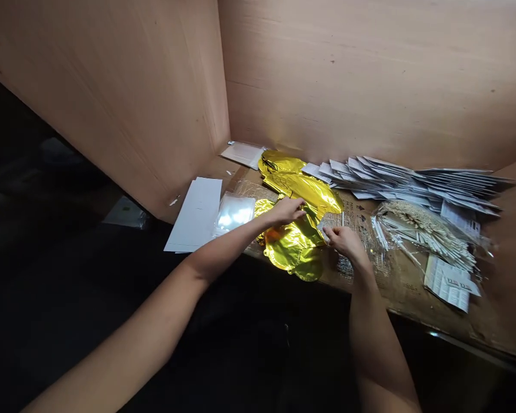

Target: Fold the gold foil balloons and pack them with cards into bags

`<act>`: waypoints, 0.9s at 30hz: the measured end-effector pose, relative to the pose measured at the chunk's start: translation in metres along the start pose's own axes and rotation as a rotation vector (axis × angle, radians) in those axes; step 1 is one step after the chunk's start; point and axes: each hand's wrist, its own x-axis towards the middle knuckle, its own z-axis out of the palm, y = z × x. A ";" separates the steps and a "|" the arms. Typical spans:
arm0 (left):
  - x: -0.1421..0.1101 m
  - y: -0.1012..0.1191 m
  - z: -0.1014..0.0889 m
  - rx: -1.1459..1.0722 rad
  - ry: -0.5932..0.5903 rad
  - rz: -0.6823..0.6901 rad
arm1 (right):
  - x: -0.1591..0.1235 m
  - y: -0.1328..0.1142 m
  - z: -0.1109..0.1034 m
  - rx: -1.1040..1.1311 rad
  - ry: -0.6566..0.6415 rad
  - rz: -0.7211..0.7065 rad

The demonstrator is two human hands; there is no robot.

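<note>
Left hand [288,210]: grip half-curled, resting on the gold foil balloon [294,246]; cannot tell if it has hold.
Right hand [343,241]: grip pinched at a printed plastic sheet [352,221]; hold unclear.
Balloon: lying on the wooden surface [417,304], just beside the right hand.

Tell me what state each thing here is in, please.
gold foil balloons, deflated and lying crumpled in a heap
left hand, resting on the balloons
right hand, pinching what looks like a thin white stick
clear plastic bag, filled with white sticks
white printed cards, fanned out in an overlapping pile
white paper sheets, stacked flat
clear plastic sleeve, lying flat
</note>
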 end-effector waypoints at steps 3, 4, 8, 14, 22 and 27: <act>0.008 0.013 -0.003 0.060 -0.133 0.088 | -0.015 0.007 0.013 0.022 0.004 0.045; -0.005 0.016 -0.004 0.030 -0.126 0.143 | -0.019 0.009 0.014 0.050 -0.015 0.029; -0.088 0.014 -0.016 -0.166 0.032 0.303 | -0.026 0.019 0.014 0.215 0.008 -0.283; -0.081 0.028 -0.034 -0.172 0.010 0.294 | -0.016 0.019 0.001 0.296 0.353 -0.309; 0.052 0.069 -0.039 0.061 -0.251 0.298 | -0.011 0.021 -0.052 0.532 0.318 -0.465; 0.053 0.112 -0.052 0.276 -0.048 0.404 | -0.033 0.027 -0.118 0.658 0.313 -0.538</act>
